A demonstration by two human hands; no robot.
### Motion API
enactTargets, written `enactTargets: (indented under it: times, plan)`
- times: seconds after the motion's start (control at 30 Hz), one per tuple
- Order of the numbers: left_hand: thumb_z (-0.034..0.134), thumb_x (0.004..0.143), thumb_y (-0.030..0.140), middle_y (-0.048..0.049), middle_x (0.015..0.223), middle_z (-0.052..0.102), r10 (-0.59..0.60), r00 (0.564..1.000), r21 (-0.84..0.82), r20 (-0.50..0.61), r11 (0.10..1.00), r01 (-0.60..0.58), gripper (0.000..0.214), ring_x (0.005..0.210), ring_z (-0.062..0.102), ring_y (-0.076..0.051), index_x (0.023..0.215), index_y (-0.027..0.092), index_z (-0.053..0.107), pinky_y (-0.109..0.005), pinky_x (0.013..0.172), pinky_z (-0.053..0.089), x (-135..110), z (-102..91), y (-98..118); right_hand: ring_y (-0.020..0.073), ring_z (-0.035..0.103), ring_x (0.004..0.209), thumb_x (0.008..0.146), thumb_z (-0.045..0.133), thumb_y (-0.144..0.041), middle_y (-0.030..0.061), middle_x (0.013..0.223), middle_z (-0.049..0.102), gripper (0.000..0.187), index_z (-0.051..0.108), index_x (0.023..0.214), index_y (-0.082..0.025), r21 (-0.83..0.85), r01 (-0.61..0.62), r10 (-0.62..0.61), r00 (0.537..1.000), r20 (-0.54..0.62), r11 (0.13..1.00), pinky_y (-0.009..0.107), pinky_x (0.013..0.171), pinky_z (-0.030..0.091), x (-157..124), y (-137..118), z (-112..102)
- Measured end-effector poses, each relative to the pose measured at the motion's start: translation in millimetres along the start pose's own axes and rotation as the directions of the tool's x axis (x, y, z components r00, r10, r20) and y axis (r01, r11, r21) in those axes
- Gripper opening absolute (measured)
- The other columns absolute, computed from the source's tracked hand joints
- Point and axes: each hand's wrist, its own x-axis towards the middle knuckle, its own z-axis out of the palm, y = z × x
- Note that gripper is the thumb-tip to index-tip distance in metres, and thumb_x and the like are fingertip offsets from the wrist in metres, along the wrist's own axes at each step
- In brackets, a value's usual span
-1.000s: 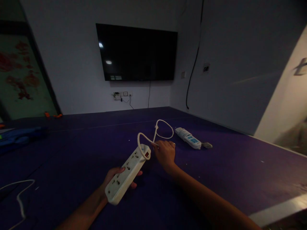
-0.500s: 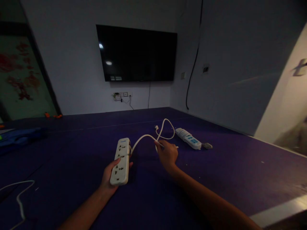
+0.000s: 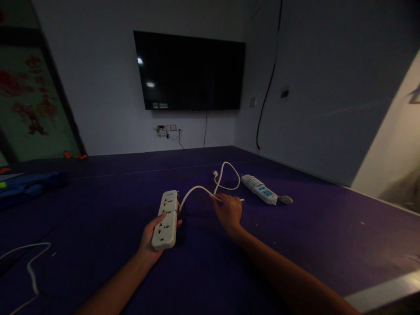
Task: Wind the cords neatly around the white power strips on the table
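Note:
A white power strip (image 3: 169,227) with several sockets lies tilted in my left hand (image 3: 151,234), thumb on its face and fingers round the far side. Its white cord (image 3: 197,187) arches to the right into my right hand (image 3: 229,213), whose fingers are closed on it. Past that hand the cord loops on the purple surface and ends in a white plug (image 3: 215,173). A short piece of cord shows at the right of the fist. Right of the loop lies a second power strip (image 3: 265,192) with blue sockets, its cord wound around it.
The purple surface (image 3: 210,271) reaches back to the wall. Another white cable (image 3: 31,271) curves at the left, near blue cloth (image 3: 29,186) and orange objects (image 3: 80,156). A black television (image 3: 193,72) hangs above wall sockets (image 3: 172,128); a black cable (image 3: 267,92) hangs on the right.
The view has shifted slightly. Both hands keep their hold on the power strip and its cord, with hardly any other movement.

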Motion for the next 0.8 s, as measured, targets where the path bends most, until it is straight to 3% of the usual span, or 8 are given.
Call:
enactTargets:
  times: [0.27, 0.5, 0.63, 0.8]
  plan:
    - [0.047, 0.082, 0.014, -0.0129, 0.090, 0.070, 0.004, 0.999, -0.007, 0.051, 1.000, -0.004, 0.049, 0.069, 0.069, -0.022, 0.130, 0.009, 0.041, -0.032, 0.063, 0.058, 4.1, -5.3, -0.6, 0.0167, 0.062, 0.076, 0.087, 0.048, -0.027, 0.0026, 0.080, 0.071, 0.022, 0.069, 0.087, -0.022, -0.084, 0.051, -0.033, 0.979, 0.201, 0.995, 0.030, 0.074, 0.031, -0.3, -3.1, -0.9]
    - [0.050, 0.080, 0.015, -0.0119, 0.096, 0.070, 0.029, 0.994, 0.021, 0.101, 0.999, -0.031, 0.051, 0.073, 0.069, -0.022, 0.131, 0.010, 0.042, -0.032, 0.065, 0.058, -2.7, -4.4, -0.7, 0.0171, 0.065, 0.077, 0.089, 0.043, -0.033, 0.0033, 0.090, 0.071, 0.028, 0.068, 0.098, -0.027, -0.217, -0.019, 0.091, 0.942, 0.324, 0.976, 0.027, 0.067, 0.035, 1.6, -7.1, -6.4]
    - [0.054, 0.077, 0.020, -0.0118, 0.110, 0.067, -0.036, 0.972, 0.111, 0.233, 0.994, 0.011, 0.056, 0.072, 0.068, -0.023, 0.131, 0.013, 0.044, -0.028, 0.058, 0.055, -7.7, -14.1, -0.1, 0.0174, 0.065, 0.075, 0.089, 0.040, -0.037, 0.0029, 0.088, 0.071, 0.031, 0.069, 0.097, -0.029, -0.266, -0.118, 0.205, 0.922, 0.329, 0.957, 0.025, 0.059, 0.035, 4.9, -10.5, -11.0]
    - [0.057, 0.069, 0.023, -0.0162, 0.114, 0.064, -0.222, 0.889, 0.240, 0.401, 0.962, 0.131, 0.053, 0.071, 0.068, -0.025, 0.120, 0.009, 0.055, -0.026, 0.048, 0.051, -7.8, -25.1, 1.5, 0.0191, 0.064, 0.067, 0.086, 0.045, -0.040, 0.0061, 0.077, 0.071, 0.030, 0.070, 0.091, -0.025, -0.178, -0.256, 0.291, 0.933, 0.210, 0.950, 0.025, 0.053, 0.034, 8.4, -3.5, -11.5]
